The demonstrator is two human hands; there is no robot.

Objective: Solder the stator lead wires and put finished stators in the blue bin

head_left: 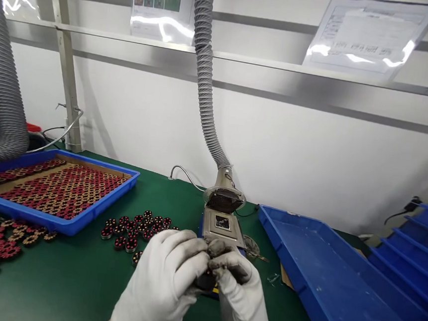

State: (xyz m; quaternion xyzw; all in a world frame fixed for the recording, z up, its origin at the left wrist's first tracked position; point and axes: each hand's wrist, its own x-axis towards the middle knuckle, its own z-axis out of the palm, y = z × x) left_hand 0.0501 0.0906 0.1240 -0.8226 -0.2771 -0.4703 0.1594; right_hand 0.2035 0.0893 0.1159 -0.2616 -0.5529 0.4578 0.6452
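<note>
White gloves with dirty fingertips cover both hands. My left hand (170,271) is closed, its fingers curled around something dark that is mostly hidden. My right hand (240,283) meets it at the fingertips, pinched on something too hidden to name. Just beyond the hands stands a metal-topped device (230,227) with a dark square window, under a fume hood (224,196). Several round black-and-red parts (132,243) lie on the green table to the left of my left hand.
A blue tray (77,223) at the left holds rows of red and tan ring parts. More rings (0,246) lie in front of it. Another blue tray (313,269) sits at the right beside stacked blue trays (416,248). A grey hose (206,80) hangs above.
</note>
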